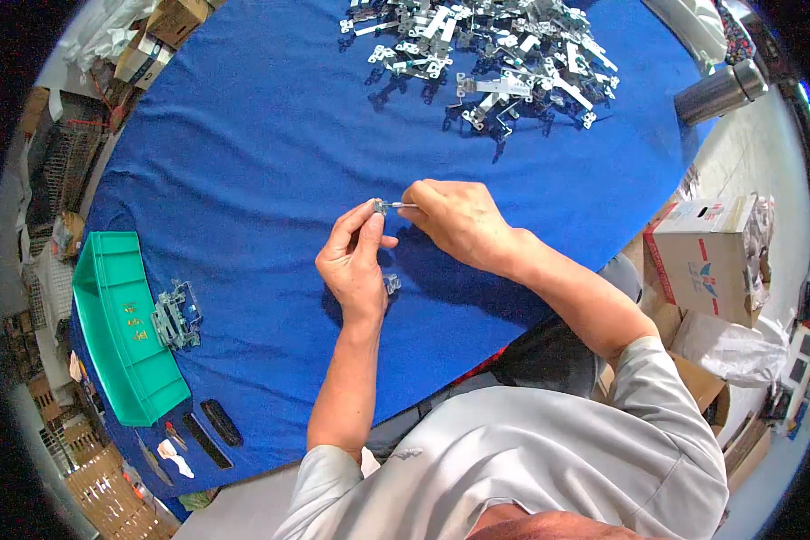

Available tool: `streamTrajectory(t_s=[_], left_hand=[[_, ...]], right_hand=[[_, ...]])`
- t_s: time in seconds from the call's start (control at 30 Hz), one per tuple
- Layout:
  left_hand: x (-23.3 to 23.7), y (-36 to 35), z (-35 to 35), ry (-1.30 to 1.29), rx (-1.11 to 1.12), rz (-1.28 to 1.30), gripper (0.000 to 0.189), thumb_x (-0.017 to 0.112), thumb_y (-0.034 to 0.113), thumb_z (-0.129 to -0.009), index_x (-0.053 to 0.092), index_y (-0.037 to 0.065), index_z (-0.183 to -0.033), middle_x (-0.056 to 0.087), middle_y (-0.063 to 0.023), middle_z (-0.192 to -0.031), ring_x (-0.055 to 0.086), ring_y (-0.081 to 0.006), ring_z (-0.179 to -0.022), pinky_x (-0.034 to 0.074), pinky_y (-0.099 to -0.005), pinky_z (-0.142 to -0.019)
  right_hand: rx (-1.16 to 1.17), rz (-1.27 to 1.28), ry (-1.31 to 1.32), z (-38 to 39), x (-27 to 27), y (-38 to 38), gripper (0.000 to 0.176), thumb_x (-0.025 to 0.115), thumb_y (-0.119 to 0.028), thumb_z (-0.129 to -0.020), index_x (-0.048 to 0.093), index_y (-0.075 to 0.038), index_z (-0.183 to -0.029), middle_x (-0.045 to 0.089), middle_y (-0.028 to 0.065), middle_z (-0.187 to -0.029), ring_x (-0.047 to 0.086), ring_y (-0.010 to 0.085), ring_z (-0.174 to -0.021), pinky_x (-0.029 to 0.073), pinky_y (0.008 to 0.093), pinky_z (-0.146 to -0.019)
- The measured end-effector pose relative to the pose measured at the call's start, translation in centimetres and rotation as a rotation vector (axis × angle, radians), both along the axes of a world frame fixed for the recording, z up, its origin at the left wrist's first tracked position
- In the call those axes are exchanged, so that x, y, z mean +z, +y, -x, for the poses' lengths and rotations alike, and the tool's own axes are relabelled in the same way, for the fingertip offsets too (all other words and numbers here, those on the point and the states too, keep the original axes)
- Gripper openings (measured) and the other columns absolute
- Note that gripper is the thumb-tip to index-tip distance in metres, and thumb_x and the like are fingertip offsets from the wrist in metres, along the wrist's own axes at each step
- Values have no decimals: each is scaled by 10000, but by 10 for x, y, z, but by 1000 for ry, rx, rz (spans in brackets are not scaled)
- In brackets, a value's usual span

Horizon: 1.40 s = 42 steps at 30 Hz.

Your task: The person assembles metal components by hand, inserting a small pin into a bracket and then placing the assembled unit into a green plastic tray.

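Note:
Above the middle of the blue cloth, my left hand (pixel 353 265) pinches a small metal hinge part (pixel 381 207) between thumb and fingertips. My right hand (pixel 462 220) is closed around a thin metal rod (pixel 405 205), which points left and meets the hinge part. The rod's other end is hidden inside my right fist, so I cannot see whether it has a handle. Another small metal piece (pixel 392 284) shows just beside my left wrist, partly covered by it. At the far side of the table lies a heap of metal hinges (pixel 504 85).
A green tray (pixel 157 387) with a few small brass-coloured pieces stands at the left. Beside it is a stack of metal hinges (pixel 177 315). Two black strips (pixel 214 432) lie near the front left. A steel flask (pixel 722 92) and a cardboard box (pixel 702 261) are at the right.

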<state>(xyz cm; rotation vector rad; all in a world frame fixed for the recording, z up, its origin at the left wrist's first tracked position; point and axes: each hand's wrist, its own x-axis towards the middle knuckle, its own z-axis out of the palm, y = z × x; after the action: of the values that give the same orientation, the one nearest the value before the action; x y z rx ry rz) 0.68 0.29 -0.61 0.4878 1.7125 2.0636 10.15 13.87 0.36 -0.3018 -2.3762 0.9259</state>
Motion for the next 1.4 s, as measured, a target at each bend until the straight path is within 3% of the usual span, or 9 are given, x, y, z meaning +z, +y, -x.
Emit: streamTrajectory(t_s=[0.1, 0.3, 0.4, 0.5, 0.6, 0.93, 1.03, 1.33, 1.4], left_hand=[[-1, 0, 1, -11, -10, 15, 183, 657, -40, -892, 707, -36, -1068, 700, -109, -1027, 669, -135, -815, 575, -232, -603], [4, -1, 1, 96, -39, 12, 181, 655, -35, -896, 704, -44, -1070, 701, -108, -1018, 668, -141, -846, 583, -238, -617], [-1, 0, 1, 12, -38, 10, 182, 655, -23, -903, 700, -47, -1077, 701, -113, -1015, 668, -140, -835, 588, -241, -626], [-1, 0, 1, 15, -15, 7, 188, 654, -13, -909, 697, -48, -1089, 701, -121, -1016, 673, -144, -836, 597, -248, -642], [2, 2, 0, -39, -39, -3, 197, 651, -11, -911, 692, -49, -1100, 700, -126, -1009, 678, -149, -841, 603, -252, -653], [-1, 0, 1, 8, -66, 29, 203, 643, -17, -916, 688, -47, -1111, 698, -123, -1034, 677, -153, -875, 606, -257, -663], [-3, 0, 3, 3, -57, 29, 207, 644, -12, -916, 686, -47, -1115, 695, -126, -1043, 677, -152, -872, 604, -256, -664], [2, -1, 4, 21, -77, 66, 211, 652, -1, -909, 692, -41, -1113, 704, -118, -1041, 674, -142, -856, 582, -237, -617], [1, -1, 4, 15, -63, 45, 207, 650, -2, -910, 696, -37, -1109, 706, -114, -1039, 671, -134, -850, 573, -233, -599]], right_hand=[[73, -109, -99, -4, 2, 5, 225, 590, -247, -962, 544, -58, -848, 554, 170, -610, 611, 402, -615, 462, 500, -540], [91, 242, -284, -2, 12, 10, 261, 662, -252, -930, 578, -19, -846, 580, 189, -643, 607, 362, -576, 432, 458, -519], [72, 338, -341, -2, 10, 9, 314, 635, -340, -930, 602, -30, -965, 648, 190, -724, 635, 396, -654, 474, 488, -552], [39, 8, -83, -4, 0, 1, 249, 619, -278, -939, 552, -39, -919, 647, 151, -713, 658, 366, -673, 484, 475, -545], [41, -117, -173, -3, 3, 2, 237, 603, -264, -950, 524, -52, -876, 634, 147, -698, 655, 360, -664, 477, 478, -532], [30, -22, -313, -2, -1, 6, 274, 605, -289, -951, 530, -41, -863, 647, 174, -730, 639, 379, -646, 456, 496, -515], [26, 27, -4, 0, -5, 4, 280, 594, -294, -962, 533, -46, -848, 636, 180, -709, 630, 389, -626, 450, 499, -499], [44, -133, -360, -1, -1, 4, 248, 602, -272, -954, 512, -59, -865, 615, 145, -685, 649, 359, -663, 483, 468, -548], [14, -77, -40, 1, -1, 3, 257, 592, -275, -961, 511, -63, -841, 603, 140, -655, 639, 364, -626, 468, 480, -513]])
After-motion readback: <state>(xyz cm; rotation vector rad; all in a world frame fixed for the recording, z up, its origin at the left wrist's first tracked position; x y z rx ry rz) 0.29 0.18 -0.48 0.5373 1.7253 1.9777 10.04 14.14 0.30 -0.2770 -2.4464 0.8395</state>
